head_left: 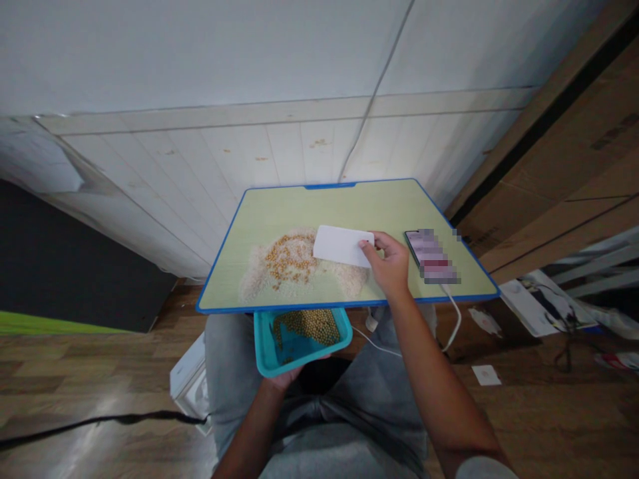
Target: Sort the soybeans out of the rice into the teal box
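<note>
My right hand [391, 261] pinches the right end of a white card [340, 245] above the table, thumb on top. Below the card's left end lies a spread of pale rice grains [253, 273] mixed with round yellow soybeans [289, 256]. A smaller patch of rice [351, 279] shows under the card's near edge. My left hand [287, 377] holds a turquoise plastic tray [303, 359] from beneath, just under the table's front edge. Soybeans [319, 324] fill the tray's back and right part. Most of the left fingers are hidden under the tray.
The small green table [369, 203] has a blue rim and stands against a white wall. A phone [433, 256] with a white cable [455, 313] lies at its right. Cardboard boxes [559, 159] stand further right. A white box [192, 379] is on the floor by my left leg.
</note>
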Demonstrator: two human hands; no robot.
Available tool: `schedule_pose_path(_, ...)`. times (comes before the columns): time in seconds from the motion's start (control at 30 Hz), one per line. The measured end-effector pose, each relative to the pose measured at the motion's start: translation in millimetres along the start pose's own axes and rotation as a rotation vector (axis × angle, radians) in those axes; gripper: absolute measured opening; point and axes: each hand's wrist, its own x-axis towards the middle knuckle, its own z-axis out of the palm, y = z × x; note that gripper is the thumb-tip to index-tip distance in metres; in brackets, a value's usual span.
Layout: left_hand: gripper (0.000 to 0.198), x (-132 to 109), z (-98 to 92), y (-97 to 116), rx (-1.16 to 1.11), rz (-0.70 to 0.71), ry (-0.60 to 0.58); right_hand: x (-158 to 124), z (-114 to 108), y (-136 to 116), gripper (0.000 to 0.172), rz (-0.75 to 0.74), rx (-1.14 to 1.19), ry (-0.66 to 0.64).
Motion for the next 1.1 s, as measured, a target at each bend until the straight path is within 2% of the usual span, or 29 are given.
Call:
schedule_pose_path(0.1,0.068,0.4,1.6,-1.8,0.040,-0.011,0.012,-3.4,3.7,-0.3,0.027,0.015,0.001,-0.018)
schedule_pose_path(0.33,0.075,2.1,4.1,-2.0,-0.010,-0.041,0.071,-8.6,6.4,-0.2,0.026,0.007,-0.007,-0.045)
schedule_pose_path(0.67,0.083,8.4,26.3,0.3,-0.008,-0.034,-0.011,-9.9,4.6,-0.6,0.026,-0.007,-0.014,0.019)
schedule_pose_path(0.83,0.082,7.1,23.4,0.0,-0.016,-0.051,-0.030,-12.4,1.6,0.7,0.028,0.021,-0.001,0.077)
schedule_pose_path(1.1,0.085,6.3,10.6,-2.5,-0.025,-0.084,-0.052,-13.0,1.7,-1.9,0.028,0.036,-0.008,0.010)
